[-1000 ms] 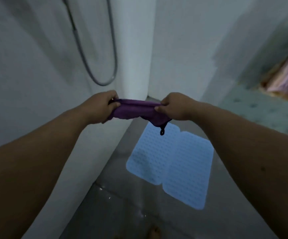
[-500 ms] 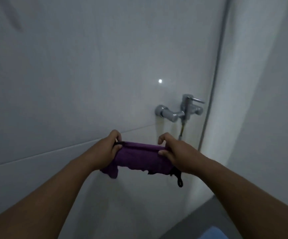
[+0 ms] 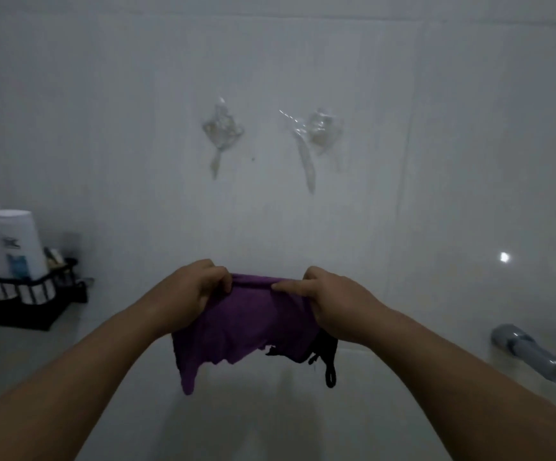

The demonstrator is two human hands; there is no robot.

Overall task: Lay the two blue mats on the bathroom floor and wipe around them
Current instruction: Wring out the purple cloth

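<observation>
Both hands are raised in front of a white tiled wall, holding a purple cloth between them; left hand grips the cloth's top-left edge, fingers curled over the bunched hem; right hand pinches the top-right edge, thumb laid flat along the hem, other fingers wrapped behind the fabric. The cloth is stretched taut along its top and hangs loose below — left corner droops lowest; lower edge ragged; a black hanging loop dangles at the lower right corner, just under the right wrist. The cloth is in mid air, in front of the wall; cannot tell if it touches the tiles.

On the wall above the hands, two clear plastic hooks: left hook and right hook, side by side, well above the cloth; both bare.

Far left, a black wire rack with white bottles standing upright in it; a pump bottle top shows behind them; labels too blurred to read. Far right edge, a chrome tap sticks out from the wall, partly cut off by the frame. A small bright light reflection on the tile right of the hands.

The blue mats are out of view — floor not in this frame.
</observation>
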